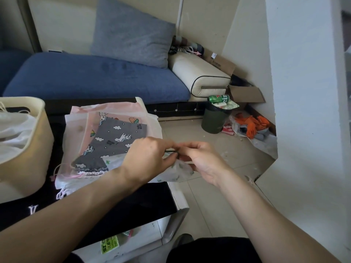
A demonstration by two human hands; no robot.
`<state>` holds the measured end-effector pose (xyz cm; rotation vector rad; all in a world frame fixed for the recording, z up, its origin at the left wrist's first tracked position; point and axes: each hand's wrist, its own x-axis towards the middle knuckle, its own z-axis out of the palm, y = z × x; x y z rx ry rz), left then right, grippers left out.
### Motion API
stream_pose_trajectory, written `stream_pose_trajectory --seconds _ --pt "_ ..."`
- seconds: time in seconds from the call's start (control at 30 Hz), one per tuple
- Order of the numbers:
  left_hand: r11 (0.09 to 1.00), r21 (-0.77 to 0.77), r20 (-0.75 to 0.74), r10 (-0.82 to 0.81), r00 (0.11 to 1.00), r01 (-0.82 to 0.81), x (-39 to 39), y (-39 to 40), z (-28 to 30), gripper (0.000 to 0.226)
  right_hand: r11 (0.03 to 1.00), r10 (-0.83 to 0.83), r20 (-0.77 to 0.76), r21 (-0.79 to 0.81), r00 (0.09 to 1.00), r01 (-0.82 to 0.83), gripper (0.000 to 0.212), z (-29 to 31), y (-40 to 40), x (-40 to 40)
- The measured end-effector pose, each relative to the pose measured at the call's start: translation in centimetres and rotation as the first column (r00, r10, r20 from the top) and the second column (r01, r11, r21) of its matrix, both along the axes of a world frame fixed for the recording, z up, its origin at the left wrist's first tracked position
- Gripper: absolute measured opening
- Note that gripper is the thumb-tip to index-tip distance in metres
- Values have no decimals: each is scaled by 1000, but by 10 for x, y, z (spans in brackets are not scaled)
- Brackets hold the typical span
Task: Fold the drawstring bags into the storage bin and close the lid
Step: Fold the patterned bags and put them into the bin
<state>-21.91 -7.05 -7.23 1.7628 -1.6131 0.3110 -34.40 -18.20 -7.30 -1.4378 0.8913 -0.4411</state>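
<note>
Head view: both hands meet over the counter's (133,204) right edge. Left hand (147,160) and right hand (201,160) each pinch a thin dark drawstring (171,151) stretched between their fingertips. White drawstring bag with green print (177,170) hangs under both hands, partly off the counter. Grey unicorn-print bag (114,141) lies on a pile of pink and white bags (76,122) on the black counter. Beige storage bin (28,149) sits left of the pile, no lid on, white bags inside (13,130). Blue sofa (95,76) behind; dark trash bin (214,118) on floor with green can (218,98) on top.
</note>
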Motion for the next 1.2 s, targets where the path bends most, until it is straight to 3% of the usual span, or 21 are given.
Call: stream_pose_trajectory --seconds 0.17,0.33,0.43,0.57,0.63,0.77,0.93,1.03,1.2 --pt "995 -33 -12 96 995 -96 5 3 4 4 993 96 84 -81 992 -89 10 5 -1 -1" --pt "974 134 -194 208 959 -184 17 7 12 9 940 175 81 -310 981 -143 38 7 5 7" --pt "962 220 -270 219 938 -161 22 12 14 9 908 174 78 -398 982 -129 39 5 8 19" --pt "946 322 -437 175 882 -28 42 28 17 12 790 289 21 -570 957 -226 46 6 11 35" --pt "946 318 -557 136 819 60 52 38 15 17 736 334 29 -633 942 -242 48 5 16 47" --pt "960 262 -804 160 573 100 68 56 7 17 664 372 36 -709 928 -238 37 3 29 71" --pt "980 182 -916 196 350 -75 87 78 3 23 480 270 68 -874 960 -73 16 0 55 108" --pt "976 146 -965 177 195 -162 95 83 1 33 451 282 76 -890 956 -62 11 -3 68 123" --pt "960 226 -960 248 128 -165 99 87 -4 27 491 366 -68 -833 928 -254 12 -8 69 129"
